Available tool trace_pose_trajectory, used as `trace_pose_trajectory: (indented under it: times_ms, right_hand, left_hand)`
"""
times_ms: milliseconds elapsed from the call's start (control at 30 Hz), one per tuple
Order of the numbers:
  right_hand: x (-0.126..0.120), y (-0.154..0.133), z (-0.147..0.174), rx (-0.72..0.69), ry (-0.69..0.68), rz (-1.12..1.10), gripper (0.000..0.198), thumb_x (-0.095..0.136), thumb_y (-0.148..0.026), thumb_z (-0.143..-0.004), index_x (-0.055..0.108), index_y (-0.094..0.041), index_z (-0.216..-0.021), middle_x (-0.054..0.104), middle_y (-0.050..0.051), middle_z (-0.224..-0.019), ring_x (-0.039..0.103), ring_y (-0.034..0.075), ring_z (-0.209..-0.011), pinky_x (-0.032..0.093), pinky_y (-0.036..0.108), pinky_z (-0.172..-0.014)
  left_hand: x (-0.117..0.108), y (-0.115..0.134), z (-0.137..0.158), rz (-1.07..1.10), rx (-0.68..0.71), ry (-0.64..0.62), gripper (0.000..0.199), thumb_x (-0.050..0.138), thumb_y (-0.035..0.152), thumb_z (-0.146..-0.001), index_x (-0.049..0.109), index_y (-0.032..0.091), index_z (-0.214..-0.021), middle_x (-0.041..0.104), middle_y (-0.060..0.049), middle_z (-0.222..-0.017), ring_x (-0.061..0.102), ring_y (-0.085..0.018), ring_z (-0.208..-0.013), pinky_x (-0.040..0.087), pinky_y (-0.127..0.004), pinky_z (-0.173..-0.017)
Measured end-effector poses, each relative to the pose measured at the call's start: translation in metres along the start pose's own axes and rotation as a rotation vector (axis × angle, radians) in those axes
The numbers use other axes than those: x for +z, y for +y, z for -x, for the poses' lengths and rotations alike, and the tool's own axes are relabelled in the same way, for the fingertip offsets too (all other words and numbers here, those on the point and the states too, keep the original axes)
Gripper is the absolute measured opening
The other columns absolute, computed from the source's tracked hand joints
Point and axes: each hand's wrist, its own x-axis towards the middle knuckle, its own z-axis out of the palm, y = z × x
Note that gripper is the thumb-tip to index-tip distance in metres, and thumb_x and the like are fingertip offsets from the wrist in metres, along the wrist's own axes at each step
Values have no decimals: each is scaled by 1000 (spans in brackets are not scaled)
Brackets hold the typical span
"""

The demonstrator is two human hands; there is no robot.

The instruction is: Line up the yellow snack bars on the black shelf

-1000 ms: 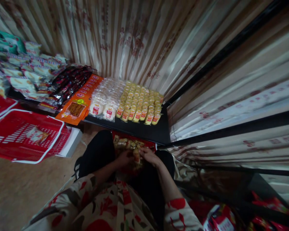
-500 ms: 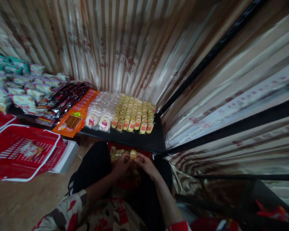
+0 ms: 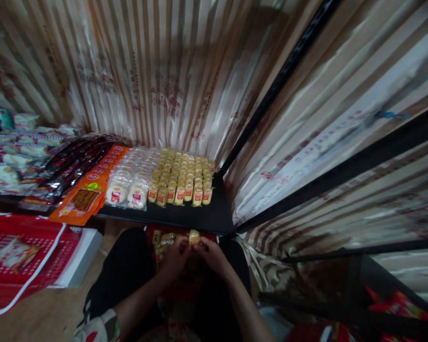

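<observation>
Between the fingertips of both hands is a small yellow wrapped snack cake (image 3: 194,237), held upright over my lap. My left hand (image 3: 178,251) pinches its left side, and my right hand (image 3: 211,252) grips it from the right. Below and to the left, more wrapped snacks (image 3: 163,240) lie in a red container (image 3: 214,236) between my knees; its lower part is in shadow. Ahead on the black shelf (image 3: 199,217) stand rows of similar yellow wrapped cakes (image 3: 180,183), beside clear packs of white round crackers (image 3: 137,194).
Left along the shelf lie an orange snack bag (image 3: 82,194), dark shiny packets (image 3: 78,159) and white packets (image 3: 17,159). A red basket (image 3: 53,251) and a white box (image 3: 82,259) are at lower left. A black frame post (image 3: 271,90) and striped curtain (image 3: 164,71) close off the back and right.
The view has shifted so the shelf goods appear further left and lower. Both hands still hold the yellow snack cake, with little change in grip.
</observation>
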Motion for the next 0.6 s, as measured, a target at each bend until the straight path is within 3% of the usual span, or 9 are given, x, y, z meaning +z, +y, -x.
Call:
trace_pose_trajectory:
  times_ms: [167,333,500,600]
  right_hand:
    - [-15,-7,8,-35,-45,-60,25,55,-38,-76,63,-19,-91,68,3,-83,62,19,-80,47,30,-74]
    - [-30,-19,11,-50,-16,-221,29,59,-43,-75,64,-18,-89,68,3,-82,62,19,-78,49,31,-74]
    - [-39,-21,-1,-111,199,-429,39,64,-46,-71,59,-19,-98,68,4,-83,64,19,-78,50,31,-74]
    - [-46,-22,-12,-145,376,-423,43,61,-47,-73,56,-18,-105,67,4,-82,64,19,-78,51,31,-74]
  left_hand:
    - [15,6,7,50,28,15,23,49,30,-80,54,19,-98,66,-7,-100,62,-19,-93,47,-34,-86]
    - [21,29,2,-110,92,95,24,45,24,-79,57,18,-99,63,-6,-95,61,-17,-87,48,-32,-80]
    - [28,63,-15,-226,224,212,29,44,22,-80,57,16,-105,58,-6,-89,59,-15,-81,50,-29,-75]
    - [36,82,-25,-249,298,246,30,43,20,-81,56,18,-108,58,-6,-98,58,-16,-89,49,-31,-81]
